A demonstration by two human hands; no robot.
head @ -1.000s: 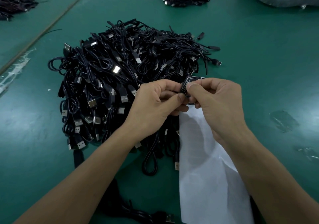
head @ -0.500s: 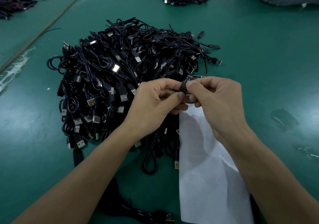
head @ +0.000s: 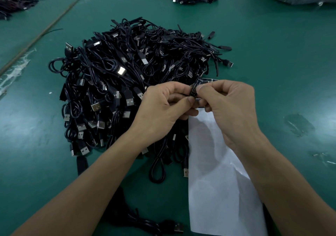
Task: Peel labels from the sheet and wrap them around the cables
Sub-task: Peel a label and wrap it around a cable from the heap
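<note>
Hardly anything has moved since a moment ago: both hands stay locked together, fingertip to fingertip. Green table (head: 272,53) spreads all round them. The big heap of black cables (head: 127,68) sits beyond and to the left of the left hand (head: 163,108). White sheet (head: 218,181) runs from under the right hand (head: 231,106) back beside that forearm. Both hands pinch the small black label (head: 194,89) between thumb and fingertips, raised over the sheet's far end.

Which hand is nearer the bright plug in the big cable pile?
Left. The left hand sits right of the bright plug; the right hand is farther right.
</note>
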